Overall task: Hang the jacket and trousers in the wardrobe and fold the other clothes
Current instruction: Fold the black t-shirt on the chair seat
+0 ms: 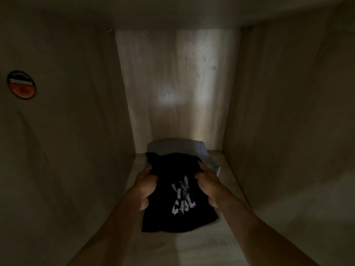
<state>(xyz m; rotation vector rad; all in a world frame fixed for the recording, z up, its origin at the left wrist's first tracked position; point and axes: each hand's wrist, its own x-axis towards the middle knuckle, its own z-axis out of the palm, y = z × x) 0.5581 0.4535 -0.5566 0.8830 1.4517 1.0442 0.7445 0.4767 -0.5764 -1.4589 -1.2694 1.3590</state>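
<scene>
A folded black garment (176, 212) with a white print lies on the shelf (192, 246) inside a dim wardrobe compartment. My left hand (145, 186) grips its left edge and my right hand (207, 184) grips its right edge, fingers curled round the cloth. Behind it, a folded light blue garment (180, 147) lies at the back of the shelf, partly covered by the black one.
Pale wooden walls close in on the left (76, 131) and right (288, 131), with the back panel (176, 89) lit in patches. A round orange and white sticker (21, 85) sits on the left wall.
</scene>
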